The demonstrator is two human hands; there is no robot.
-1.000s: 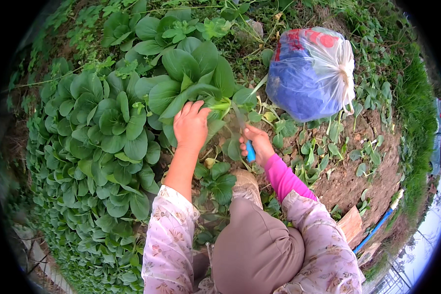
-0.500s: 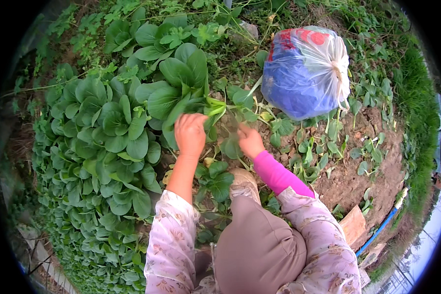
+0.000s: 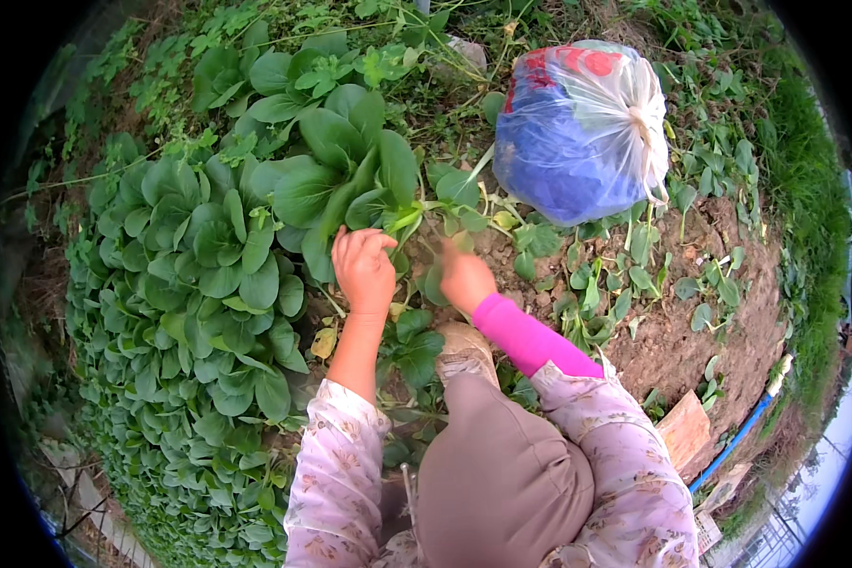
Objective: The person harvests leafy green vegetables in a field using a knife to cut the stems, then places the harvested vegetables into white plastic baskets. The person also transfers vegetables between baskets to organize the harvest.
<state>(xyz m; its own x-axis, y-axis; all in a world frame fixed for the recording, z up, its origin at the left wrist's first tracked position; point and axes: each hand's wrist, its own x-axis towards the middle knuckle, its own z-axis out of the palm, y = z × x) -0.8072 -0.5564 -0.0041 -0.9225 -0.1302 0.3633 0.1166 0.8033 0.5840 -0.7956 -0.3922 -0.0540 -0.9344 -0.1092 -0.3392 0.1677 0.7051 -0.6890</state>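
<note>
A leafy bok choy (image 3: pixel 388 175) leans to the left, its pale cut-looking stalk end (image 3: pixel 405 220) pointing right. My left hand (image 3: pixel 363 270) is closed at its lower leaves near the stalks. My right hand (image 3: pixel 467 279), with a pink undersleeve at the wrist, is a loose fist just right of the stalk end. Motion blurs its fingers, and a thin smeared shape runs up from them toward the stalk, too unclear to name. Small loose leaves (image 3: pixel 459 186) lie just beyond it.
Dense bok choy plants (image 3: pixel 227 246) fill the left side. A tied clear plastic bag (image 3: pixel 577 133) with blue contents sits at the far right. Scattered leaves lie on bare soil (image 3: pixel 672 331). A blue pole (image 3: pixel 734 443) and a wooden board (image 3: pixel 683 431) lie lower right. My shoe (image 3: pixel 464 350) is between my arms.
My right hand has shifted slightly left and down. My left hand has moved a little down, its fingers now lower on the bok choy, whose leaves have turned slightly.
</note>
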